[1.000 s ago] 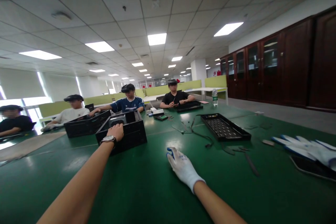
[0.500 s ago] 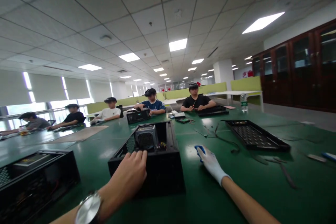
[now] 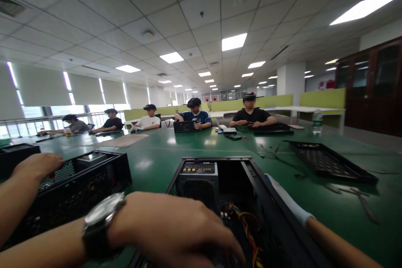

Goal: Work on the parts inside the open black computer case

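Note:
In front of me is an open black computer case (image 3: 251, 171), with a power supply (image 3: 198, 180) and coloured cables (image 3: 246, 226) inside. My bare left hand (image 3: 176, 228), wearing a watch, bends over the near part of this case, fingers curled down into it; the fingertips are hidden. Beyond the right wall of the case is my right hand (image 3: 284, 194) in a white glove with blue on the fingers. The case covers most of those fingers, so I cannot tell whether they touch it.
At the left, another person's bare hand (image 3: 39, 165) is over a second open case (image 3: 94, 176). A black perforated panel (image 3: 333, 161) and loose metal strips (image 3: 354, 194) lie to the right. A water bottle (image 3: 317, 121) stands farther back. Several people sit across the green table (image 3: 150, 150).
The computer case now appears larger and nearer, and its inside shows more. My left hand has come closer with it. The case wall now hides part of my right hand. Another person's hand has appeared at left.

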`<state>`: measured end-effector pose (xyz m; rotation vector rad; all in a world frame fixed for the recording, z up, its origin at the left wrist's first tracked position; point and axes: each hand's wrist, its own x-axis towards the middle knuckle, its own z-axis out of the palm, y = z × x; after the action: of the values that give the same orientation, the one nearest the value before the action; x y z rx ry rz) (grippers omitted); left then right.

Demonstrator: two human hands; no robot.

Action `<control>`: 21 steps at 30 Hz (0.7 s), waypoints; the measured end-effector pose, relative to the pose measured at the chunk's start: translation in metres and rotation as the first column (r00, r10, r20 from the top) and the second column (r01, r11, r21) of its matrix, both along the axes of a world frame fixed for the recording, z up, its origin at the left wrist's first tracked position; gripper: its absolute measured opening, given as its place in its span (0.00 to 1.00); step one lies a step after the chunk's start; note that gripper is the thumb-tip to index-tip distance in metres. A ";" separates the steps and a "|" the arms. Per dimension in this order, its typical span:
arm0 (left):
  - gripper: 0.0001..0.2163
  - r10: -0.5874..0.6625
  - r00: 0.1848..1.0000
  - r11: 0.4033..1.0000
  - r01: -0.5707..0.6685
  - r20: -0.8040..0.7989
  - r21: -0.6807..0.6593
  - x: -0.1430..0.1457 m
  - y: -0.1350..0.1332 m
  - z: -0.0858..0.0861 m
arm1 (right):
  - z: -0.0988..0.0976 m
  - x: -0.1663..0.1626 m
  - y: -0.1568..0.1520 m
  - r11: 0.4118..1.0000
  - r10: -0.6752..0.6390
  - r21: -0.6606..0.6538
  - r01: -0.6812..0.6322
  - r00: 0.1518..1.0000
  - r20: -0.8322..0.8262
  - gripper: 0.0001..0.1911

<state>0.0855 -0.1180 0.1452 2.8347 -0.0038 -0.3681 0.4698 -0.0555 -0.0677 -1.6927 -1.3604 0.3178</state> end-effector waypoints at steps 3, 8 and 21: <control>0.35 0.001 1.000 0.939 0.009 -0.029 0.343 0.022 0.049 -0.020 | 0.014 0.004 -0.019 0.996 0.038 -0.072 -0.043 0.997 -0.072 0.27; 0.39 -0.128 0.969 0.816 0.225 -0.213 0.532 0.041 0.088 -0.051 | 0.083 0.002 -0.066 0.993 0.092 -0.079 -0.092 0.996 0.001 0.36; 0.45 0.031 0.990 0.769 0.063 -0.137 0.636 0.025 0.046 -0.031 | 0.205 -0.128 -0.067 0.843 0.461 -0.239 -0.481 0.420 0.781 0.17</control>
<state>0.1104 -0.0716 0.1147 3.4779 0.1579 -0.6873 0.3414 -0.1223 0.1373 -1.4132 -2.5632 -0.2531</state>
